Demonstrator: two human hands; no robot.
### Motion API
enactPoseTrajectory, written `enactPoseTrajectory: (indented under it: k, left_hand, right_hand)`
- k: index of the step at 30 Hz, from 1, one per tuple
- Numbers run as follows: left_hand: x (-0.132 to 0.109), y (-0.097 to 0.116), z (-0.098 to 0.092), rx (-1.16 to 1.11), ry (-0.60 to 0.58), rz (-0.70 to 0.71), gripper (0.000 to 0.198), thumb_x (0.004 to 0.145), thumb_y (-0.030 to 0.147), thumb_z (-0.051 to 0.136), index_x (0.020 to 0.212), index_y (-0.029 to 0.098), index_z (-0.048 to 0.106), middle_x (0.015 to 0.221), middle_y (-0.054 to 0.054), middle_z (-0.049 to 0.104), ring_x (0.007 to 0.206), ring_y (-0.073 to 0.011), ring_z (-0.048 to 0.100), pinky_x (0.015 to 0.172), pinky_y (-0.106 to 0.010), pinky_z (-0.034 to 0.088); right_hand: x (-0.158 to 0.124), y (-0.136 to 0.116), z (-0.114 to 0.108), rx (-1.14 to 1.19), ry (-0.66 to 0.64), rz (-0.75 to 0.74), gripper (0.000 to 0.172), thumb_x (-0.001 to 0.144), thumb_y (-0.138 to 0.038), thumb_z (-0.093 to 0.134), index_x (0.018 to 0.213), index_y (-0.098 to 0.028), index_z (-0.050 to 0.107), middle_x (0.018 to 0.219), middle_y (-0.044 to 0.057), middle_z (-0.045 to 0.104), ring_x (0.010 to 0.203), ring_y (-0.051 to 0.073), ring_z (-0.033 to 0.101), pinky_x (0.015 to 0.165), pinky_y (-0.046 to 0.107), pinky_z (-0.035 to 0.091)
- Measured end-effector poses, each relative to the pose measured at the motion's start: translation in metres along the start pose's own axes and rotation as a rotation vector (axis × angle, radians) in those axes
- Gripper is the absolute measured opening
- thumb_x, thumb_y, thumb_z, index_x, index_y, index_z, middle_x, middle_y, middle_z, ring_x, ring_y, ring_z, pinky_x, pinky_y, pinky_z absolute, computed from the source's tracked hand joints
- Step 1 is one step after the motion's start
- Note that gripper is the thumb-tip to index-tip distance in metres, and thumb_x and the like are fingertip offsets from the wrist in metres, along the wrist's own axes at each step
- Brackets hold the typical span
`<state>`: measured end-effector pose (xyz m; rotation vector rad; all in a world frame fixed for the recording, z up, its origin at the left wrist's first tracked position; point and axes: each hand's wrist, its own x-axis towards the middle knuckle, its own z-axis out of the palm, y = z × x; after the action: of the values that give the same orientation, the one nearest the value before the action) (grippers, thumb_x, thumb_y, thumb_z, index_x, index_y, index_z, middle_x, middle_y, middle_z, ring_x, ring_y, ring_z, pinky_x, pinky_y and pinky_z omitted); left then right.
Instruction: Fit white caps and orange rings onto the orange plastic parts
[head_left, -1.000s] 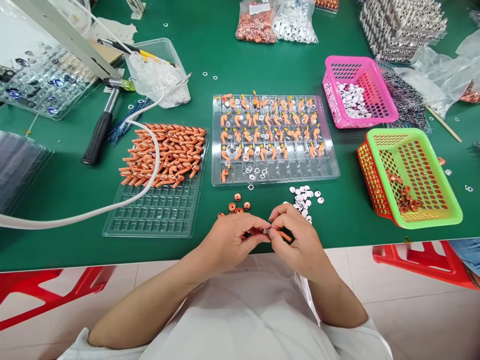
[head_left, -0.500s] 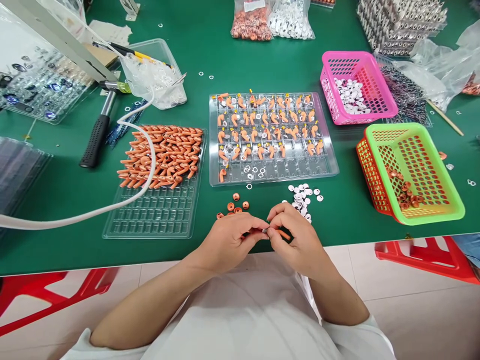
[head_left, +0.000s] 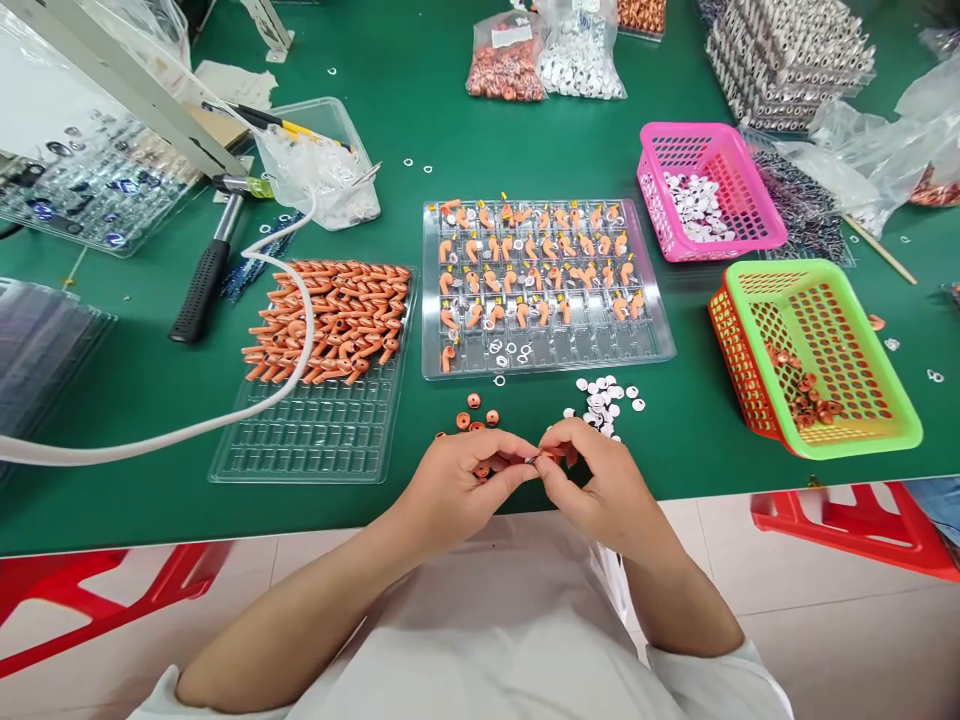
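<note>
Close to the table's front edge, my left hand [head_left: 454, 490] and my right hand [head_left: 604, 485] meet fingertip to fingertip. A small orange earbud shell [head_left: 556, 452] shows in part between my right thumb and fingers. My left thumb and index finger pinch at a tiny dark and silvery bit [head_left: 532, 460] where the hands meet; its kind is too small to make out. Round copper-coloured caps [head_left: 476, 427] lie beside and partly behind my left hand. White round stickers [head_left: 601, 400] are scattered just beyond my right hand.
A clear tray [head_left: 551, 365] holds orange earbud pieces and white rings. Another tray [head_left: 300, 450], piled with copper-coloured shells, has a white cable [head_left: 304, 310] across it. Pink [head_left: 772, 240] and green [head_left: 911, 430] baskets stand right; a hammer [head_left: 196, 290] lies left.
The orange shell has turned in my right fingers, and less of it shows now. My hands stay together in nearly the same spot. The camera view has tilted slightly.
</note>
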<state>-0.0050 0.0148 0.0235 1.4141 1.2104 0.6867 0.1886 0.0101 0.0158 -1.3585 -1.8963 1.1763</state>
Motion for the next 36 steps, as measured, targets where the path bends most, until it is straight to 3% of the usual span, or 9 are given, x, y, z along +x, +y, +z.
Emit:
enactPoseTrajectory:
  k: [5,15,27,36]
  left_hand:
    - [-0.002,0.002,0.000,-0.187,-0.002,-0.138,0.011,0.082,0.025,0.068,0.087,0.016,0.071,0.081,-0.005,0.075,0.072,-0.0170,0.071,0.068,-0.026,0.058]
    - [0.002,0.004,0.005,-0.323,-0.030,-0.217,0.018,0.078,0.026,0.070,0.090,0.014,0.074,0.079,-0.006,0.075,0.071,-0.0167,0.069,0.070,-0.029,0.058]
    - [-0.002,0.003,0.008,-0.144,0.052,-0.100,0.009,0.077,0.018,0.064,0.078,0.013,0.072,0.062,-0.001,0.065,0.048,-0.0077,0.049,0.045,-0.019,0.038]
    - [0.001,-0.004,0.010,-0.071,0.068,-0.012,0.012,0.079,0.014,0.062,0.078,0.014,0.074,0.068,-0.003,0.071,0.054,-0.0095,0.058,0.049,-0.019,0.044]
  right_hand:
    - [-0.006,0.005,0.001,0.173,0.041,0.033,0.003,0.091,-0.025,0.060,0.094,-0.023,0.060,0.076,-0.001,0.063,0.068,0.014,0.058,0.062,0.027,0.048]
    - [-0.011,0.007,0.004,0.246,0.084,0.030,0.006,0.092,-0.029,0.062,0.093,-0.023,0.064,0.076,0.000,0.066,0.067,0.014,0.061,0.061,0.027,0.050]
    - [-0.012,0.006,0.008,0.200,0.086,0.007,0.002,0.091,-0.025,0.062,0.090,-0.023,0.061,0.073,-0.001,0.061,0.065,0.013,0.056,0.059,0.025,0.045]
    - [-0.013,0.010,0.010,0.163,0.080,0.016,0.003,0.091,-0.021,0.059,0.091,-0.023,0.060,0.073,-0.003,0.058,0.064,0.012,0.053,0.060,0.024,0.043]
